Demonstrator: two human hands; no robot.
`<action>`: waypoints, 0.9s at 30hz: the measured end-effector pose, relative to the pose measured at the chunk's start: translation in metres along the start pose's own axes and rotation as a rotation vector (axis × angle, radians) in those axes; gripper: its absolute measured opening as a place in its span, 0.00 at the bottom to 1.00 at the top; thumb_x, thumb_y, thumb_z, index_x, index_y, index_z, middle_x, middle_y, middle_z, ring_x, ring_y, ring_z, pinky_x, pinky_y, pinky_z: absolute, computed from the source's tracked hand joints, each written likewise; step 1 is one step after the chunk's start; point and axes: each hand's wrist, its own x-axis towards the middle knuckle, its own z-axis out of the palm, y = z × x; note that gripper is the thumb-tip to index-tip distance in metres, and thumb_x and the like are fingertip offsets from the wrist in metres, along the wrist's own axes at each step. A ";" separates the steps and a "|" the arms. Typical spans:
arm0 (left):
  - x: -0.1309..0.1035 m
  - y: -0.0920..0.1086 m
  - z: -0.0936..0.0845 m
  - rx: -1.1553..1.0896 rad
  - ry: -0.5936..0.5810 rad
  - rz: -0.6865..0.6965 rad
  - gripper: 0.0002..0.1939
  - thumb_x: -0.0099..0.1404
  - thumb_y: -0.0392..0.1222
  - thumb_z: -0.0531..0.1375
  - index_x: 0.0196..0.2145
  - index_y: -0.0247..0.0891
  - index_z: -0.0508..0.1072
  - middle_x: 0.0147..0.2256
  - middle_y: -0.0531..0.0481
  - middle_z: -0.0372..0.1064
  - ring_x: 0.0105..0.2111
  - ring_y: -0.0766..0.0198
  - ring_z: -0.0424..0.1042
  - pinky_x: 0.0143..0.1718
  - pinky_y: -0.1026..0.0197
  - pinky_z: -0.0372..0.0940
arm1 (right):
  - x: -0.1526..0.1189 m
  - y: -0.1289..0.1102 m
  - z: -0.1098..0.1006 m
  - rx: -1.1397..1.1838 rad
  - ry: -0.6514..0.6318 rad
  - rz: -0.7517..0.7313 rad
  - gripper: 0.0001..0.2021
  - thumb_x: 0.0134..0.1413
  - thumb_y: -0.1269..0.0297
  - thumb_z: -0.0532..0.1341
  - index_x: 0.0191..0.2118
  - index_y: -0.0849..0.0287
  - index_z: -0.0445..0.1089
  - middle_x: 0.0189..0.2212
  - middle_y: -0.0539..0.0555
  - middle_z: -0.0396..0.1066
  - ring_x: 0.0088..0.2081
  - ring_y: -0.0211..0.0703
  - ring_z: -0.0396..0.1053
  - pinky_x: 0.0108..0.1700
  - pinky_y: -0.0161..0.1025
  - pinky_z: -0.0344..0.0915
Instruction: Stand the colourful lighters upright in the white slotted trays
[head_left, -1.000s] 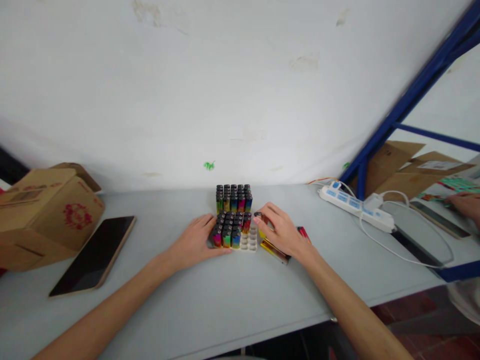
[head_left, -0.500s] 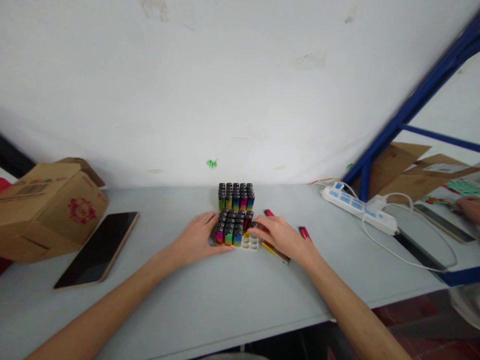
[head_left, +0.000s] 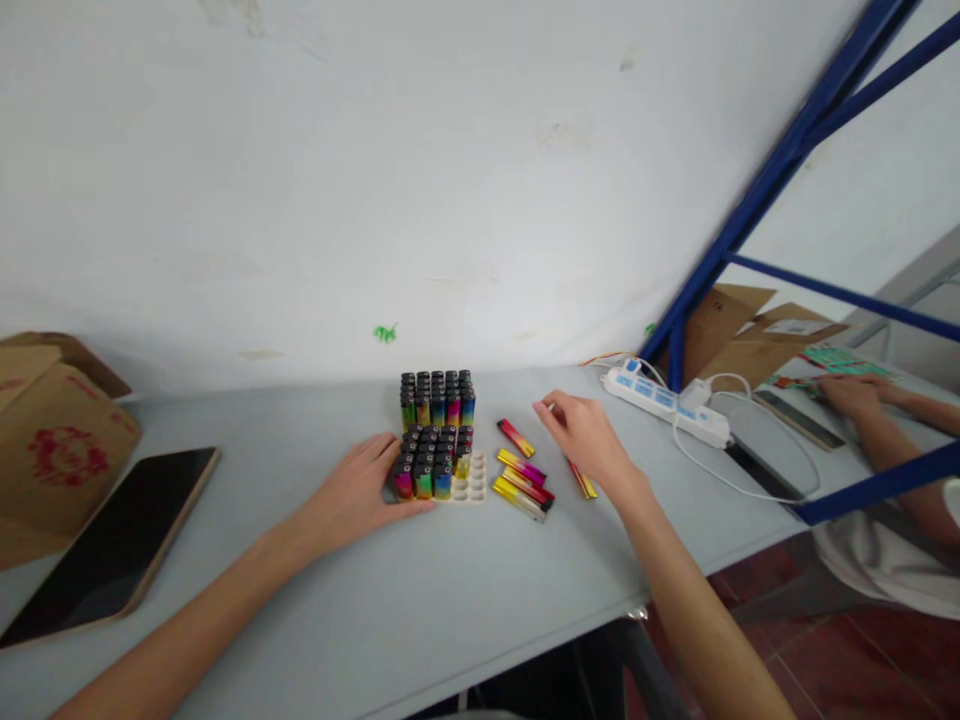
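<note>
My left hand [head_left: 364, 490] grips the left side of a white slotted tray [head_left: 478, 490], its thumb along the front edge. Several black-topped, colourful lighters [head_left: 424, 470] stand upright in it; slots on the right side are bare. One yellow lighter [head_left: 463, 466] stands at the edge of that group. My right hand [head_left: 589, 440] is over the table right of the tray, fingers bent and slightly apart, with nothing visible in them. Beneath it lies a red-and-yellow lighter [head_left: 583, 482], partly hidden. Between hand and tray lie a red lighter [head_left: 516, 438] and several yellow-ended lighters [head_left: 521, 490].
Behind the tray stands another block of upright lighters [head_left: 439, 405] near the wall. A dark tablet [head_left: 112, 540] and a cardboard box [head_left: 67, 450] are at left. At right are a white power strip [head_left: 667, 402] with cables, a blue frame [head_left: 720, 250] and another person's hands [head_left: 855, 393].
My right hand has left the lighter at the tray and moved right, uncovering the loose lighters. That lighter now stands in the tray. My left hand stays at the tray; the view has turned right.
</note>
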 end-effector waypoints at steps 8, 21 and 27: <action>0.002 0.002 0.001 -0.012 0.024 0.007 0.36 0.64 0.79 0.68 0.49 0.44 0.81 0.49 0.41 0.80 0.50 0.40 0.80 0.57 0.41 0.75 | -0.046 0.067 0.005 -0.035 -0.216 0.144 0.10 0.70 0.61 0.69 0.51 0.59 0.83 0.43 0.61 0.84 0.45 0.56 0.82 0.49 0.45 0.71; 0.005 0.008 -0.003 -0.008 0.005 -0.004 0.34 0.63 0.77 0.71 0.49 0.44 0.80 0.47 0.41 0.80 0.49 0.40 0.80 0.56 0.43 0.75 | 0.037 -0.006 0.027 0.597 -0.049 -0.030 0.27 0.69 0.31 0.57 0.33 0.52 0.66 0.24 0.46 0.66 0.28 0.41 0.63 0.33 0.38 0.61; 0.004 0.006 0.001 -0.041 0.039 0.005 0.37 0.63 0.76 0.71 0.55 0.44 0.80 0.52 0.40 0.81 0.52 0.40 0.80 0.59 0.43 0.74 | 0.051 -0.044 0.057 0.674 0.092 0.018 0.36 0.65 0.23 0.54 0.21 0.50 0.54 0.19 0.45 0.51 0.26 0.39 0.52 0.30 0.40 0.51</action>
